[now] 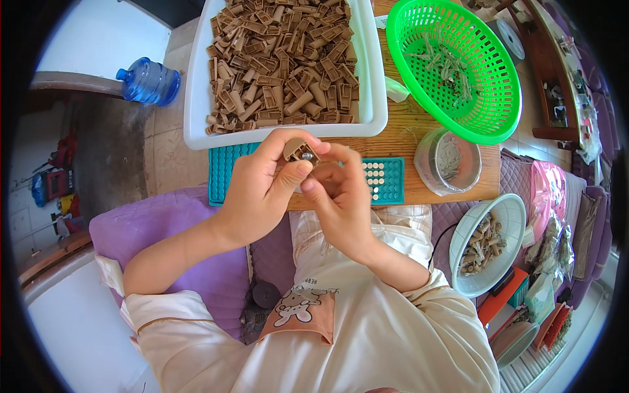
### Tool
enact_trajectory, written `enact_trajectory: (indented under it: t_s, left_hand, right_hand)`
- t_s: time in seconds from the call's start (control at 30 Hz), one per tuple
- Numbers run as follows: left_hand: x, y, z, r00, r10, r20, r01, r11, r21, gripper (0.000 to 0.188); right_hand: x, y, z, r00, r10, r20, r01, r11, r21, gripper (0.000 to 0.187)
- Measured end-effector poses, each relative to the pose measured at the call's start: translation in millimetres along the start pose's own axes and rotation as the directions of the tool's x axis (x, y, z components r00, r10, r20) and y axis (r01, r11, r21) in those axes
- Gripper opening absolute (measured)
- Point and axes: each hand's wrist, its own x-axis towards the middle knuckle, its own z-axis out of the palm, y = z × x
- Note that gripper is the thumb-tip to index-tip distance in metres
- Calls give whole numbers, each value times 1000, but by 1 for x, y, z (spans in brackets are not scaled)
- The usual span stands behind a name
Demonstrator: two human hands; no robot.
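My left hand [252, 190] pinches a small brown plastic part [295, 147] between thumb and fingers. A shiny metal piece [306, 156] shows in the part's open end. Close against it is my right hand [347, 209], its fingers curled and an upper fingertip at the part's edge. Whatever lies between the right thumb and fingers is too small or hidden to make out. Beneath both hands lies a teal tray [226, 173] with rows of small round wells. Several white round pieces [375, 175] sit in wells at its right; the hands cover its middle.
A white bin [373, 78] heaped with brown plastic parts [282, 65] stands beyond the tray. On the wooden table [400, 141], a green basket [452, 118] and a clear tub [426, 160] hold small pieces. A pale bowl [514, 229] with brown parts is at my right.
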Motion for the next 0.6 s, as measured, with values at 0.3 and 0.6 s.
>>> enact_trajectory:
  t_s: [0.3, 0.6]
  left_hand:
    - [-9, 14, 3, 974, -173, 144, 206, 945, -256, 35]
    - [-12, 18, 8, 933, -333, 136, 356, 807, -471, 23]
  right_hand:
    - [-11, 5, -4, 994, -71, -87, 95, 949, 300, 46]
    - [-20, 11, -3, 996, -92, -7, 86, 894, 439, 45]
